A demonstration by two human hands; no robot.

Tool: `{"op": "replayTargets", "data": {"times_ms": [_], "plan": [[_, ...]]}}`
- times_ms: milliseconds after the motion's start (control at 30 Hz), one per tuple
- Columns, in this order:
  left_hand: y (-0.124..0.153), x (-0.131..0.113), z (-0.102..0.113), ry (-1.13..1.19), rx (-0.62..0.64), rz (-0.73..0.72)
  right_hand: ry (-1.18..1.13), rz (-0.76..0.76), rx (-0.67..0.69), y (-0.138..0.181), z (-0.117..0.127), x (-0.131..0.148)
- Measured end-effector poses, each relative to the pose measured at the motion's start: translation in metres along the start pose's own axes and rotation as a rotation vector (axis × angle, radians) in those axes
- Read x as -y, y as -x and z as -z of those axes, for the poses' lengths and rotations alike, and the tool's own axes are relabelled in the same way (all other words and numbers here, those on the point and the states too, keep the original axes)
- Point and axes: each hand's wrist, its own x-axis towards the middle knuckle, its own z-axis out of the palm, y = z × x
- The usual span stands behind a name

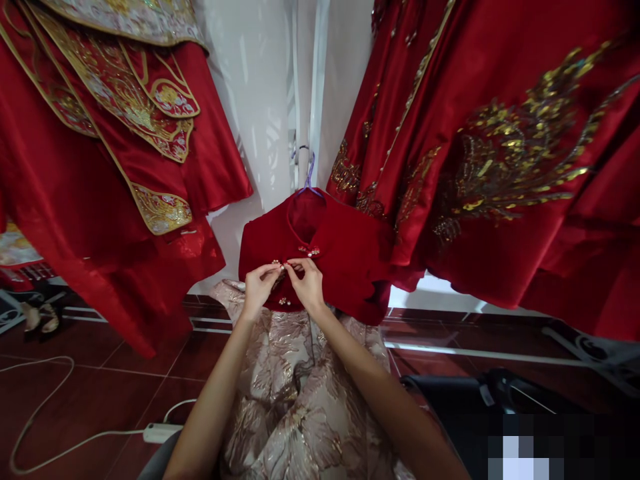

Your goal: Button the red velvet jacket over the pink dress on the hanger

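Note:
A short red velvet jacket (345,257) hangs on a purple hanger (309,179) in front of me, over a pale gold brocade skirt (295,393). My left hand (259,289) and my right hand (306,283) meet at the jacket's front opening, just below the collar. Both pinch a small pearl-and-gold button clasp (281,266) between thumb and fingers. Another clasp (311,252) sits at the collar and one more (285,301) lies below my hands.
Red gowns with gold embroidery hang at left (115,133) and right (500,167). A white wall (260,100) stands behind. On the dark red floor lie a white power strip (163,433) with cable, shoes (40,317) at left, and black equipment (500,400) at lower right.

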Motion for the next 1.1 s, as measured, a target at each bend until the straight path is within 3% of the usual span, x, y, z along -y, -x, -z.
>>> {"op": "replayTargets", "data": {"times_ms": [133, 300, 467, 600, 867, 1000, 1100], "plan": [[0.003, 0.006, -0.004, 0.022, -0.002, -0.049, 0.049, -0.007, 0.009, -0.001, -0.001, -0.006], [0.025, 0.025, -0.016, 0.076, -0.111, -0.096, 0.051, -0.029, 0.285, -0.002, 0.018, -0.007], [0.057, 0.049, -0.027, -0.347, -0.276, -0.167, 0.144, -0.065, 0.409, 0.008, 0.062, -0.006], [0.068, 0.055, -0.029, -0.674, -0.296, -0.220, 0.345, -0.122, 0.430, 0.022, 0.085, -0.020], [0.065, 0.058, -0.024, -0.927, -0.135, -0.215, 0.439, -0.202, 0.393, 0.048, 0.067, -0.051], [0.064, 0.066, -0.019, -0.903, -0.100, -0.264, 0.374, -0.235, 0.529, 0.052, 0.059, -0.057], [0.064, 0.072, -0.014, -0.785, -0.123, -0.296, 0.386, -0.198, 0.527, 0.050, 0.063, -0.059]]}}
